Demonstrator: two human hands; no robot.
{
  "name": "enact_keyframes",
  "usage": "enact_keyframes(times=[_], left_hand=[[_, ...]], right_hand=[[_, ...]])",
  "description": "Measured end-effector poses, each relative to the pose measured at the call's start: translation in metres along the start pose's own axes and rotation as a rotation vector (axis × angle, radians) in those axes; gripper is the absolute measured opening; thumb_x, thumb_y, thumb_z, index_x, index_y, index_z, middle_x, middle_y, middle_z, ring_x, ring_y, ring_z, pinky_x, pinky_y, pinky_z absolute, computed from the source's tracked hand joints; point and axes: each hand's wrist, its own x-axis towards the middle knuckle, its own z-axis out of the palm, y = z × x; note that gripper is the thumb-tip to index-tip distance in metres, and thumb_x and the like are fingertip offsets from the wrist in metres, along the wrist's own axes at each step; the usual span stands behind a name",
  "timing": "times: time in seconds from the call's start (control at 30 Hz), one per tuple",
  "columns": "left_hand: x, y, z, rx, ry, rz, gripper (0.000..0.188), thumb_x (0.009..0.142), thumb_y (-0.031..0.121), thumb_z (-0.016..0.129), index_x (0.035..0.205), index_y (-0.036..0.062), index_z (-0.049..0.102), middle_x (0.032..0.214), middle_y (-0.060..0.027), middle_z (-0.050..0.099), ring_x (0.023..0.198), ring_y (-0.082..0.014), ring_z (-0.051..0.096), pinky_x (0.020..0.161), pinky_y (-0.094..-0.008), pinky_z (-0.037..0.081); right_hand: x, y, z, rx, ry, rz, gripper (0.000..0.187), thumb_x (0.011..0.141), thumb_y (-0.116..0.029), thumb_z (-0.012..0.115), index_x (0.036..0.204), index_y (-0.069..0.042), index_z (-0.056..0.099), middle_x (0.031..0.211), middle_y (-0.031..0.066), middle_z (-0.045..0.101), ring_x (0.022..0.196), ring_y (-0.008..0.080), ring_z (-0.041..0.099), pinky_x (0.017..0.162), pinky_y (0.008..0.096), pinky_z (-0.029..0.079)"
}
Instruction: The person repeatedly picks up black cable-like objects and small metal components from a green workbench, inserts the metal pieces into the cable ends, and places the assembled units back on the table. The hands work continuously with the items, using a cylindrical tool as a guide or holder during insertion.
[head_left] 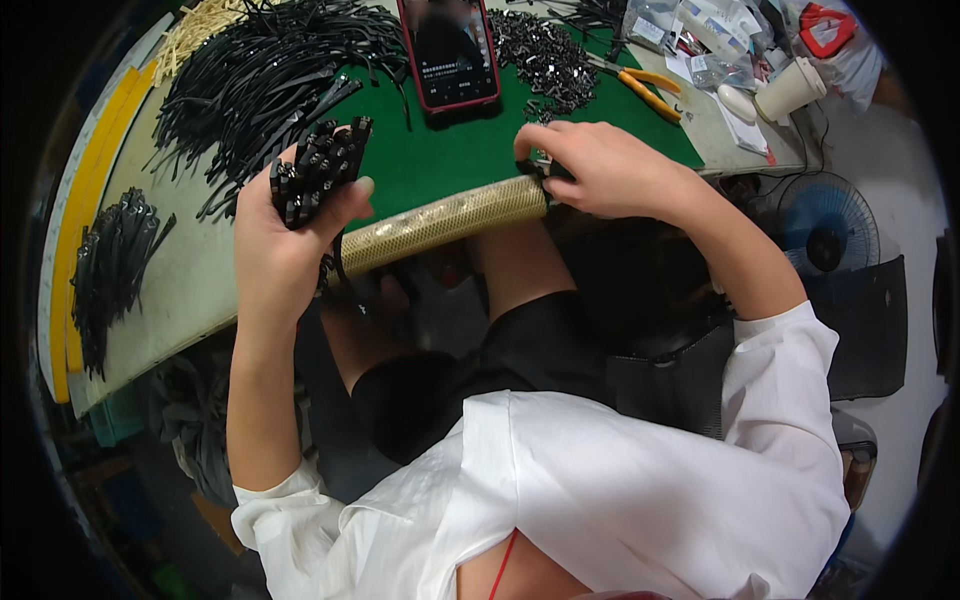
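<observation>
My left hand (278, 240) is closed round a bundle of black straps (318, 178), their ends with small shiny fittings turned up toward me. Along the table's near edge lies a gold mesh-patterned roll (440, 222), and a dark strand hangs by its left end, below my left hand. At the roll's right end my right hand (615, 170) has its thumb and fingers pinched together. Something small and dark shows between those fingers, too covered to name. Beyond both hands a large heap of black straps (270, 85) spreads over the green mat (405, 170).
A phone (455, 60) in a red case stands at the back. Right of it are a pile of small dark metal pieces (548, 65), orange-handled pliers (645, 90), plastic bags and a white cup (790, 88). Far left are more straps (112, 265) and yellow strips (85, 215). A fan (828, 225) stands right.
</observation>
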Motion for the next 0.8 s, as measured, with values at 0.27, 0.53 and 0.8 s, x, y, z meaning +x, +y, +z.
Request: enact_keyframes(times=[0.27, 0.53, 0.8], left_hand=[[-0.003, -0.003, 0.0, -0.028, -0.017, -0.029, 0.025, 0.085, 0.013, 0.078, 0.103, 0.0001, 0.067, 0.079, -0.0002, 0.064, 0.071, -0.0088, 0.062, 0.067, -0.0229, 0.046], [-0.004, -0.004, 0.0, -0.039, -0.01, -0.003, 0.03, 0.085, 0.012, 0.077, 0.112, -0.0004, 0.068, 0.081, -0.0001, 0.065, 0.072, -0.0091, 0.062, 0.068, -0.0229, 0.047], [-0.006, -0.005, 0.002, -0.066, -0.005, 0.015, 0.03, 0.085, 0.008, 0.076, 0.112, -0.001, 0.068, 0.078, -0.0004, 0.064, 0.071, -0.0084, 0.06, 0.067, -0.0231, 0.046]], right_hand=[[0.0, -0.003, 0.002, -0.016, 0.006, 0.027, 0.033, 0.084, -0.009, 0.063, 0.116, -0.01, 0.055, 0.102, 0.0146, 0.064, 0.093, 0.0348, 0.065, 0.081, 0.0441, 0.051], [-0.001, -0.004, 0.0, -0.03, 0.036, 0.029, 0.031, 0.085, -0.012, 0.063, 0.116, -0.009, 0.057, 0.103, 0.014, 0.064, 0.093, 0.0339, 0.065, 0.082, 0.0425, 0.051], [-0.018, 0.008, -0.006, 0.099, 0.064, 0.189, 0.032, 0.085, -0.012, 0.062, 0.117, -0.008, 0.057, 0.104, 0.0132, 0.064, 0.102, 0.0314, 0.063, 0.087, 0.0405, 0.049]])
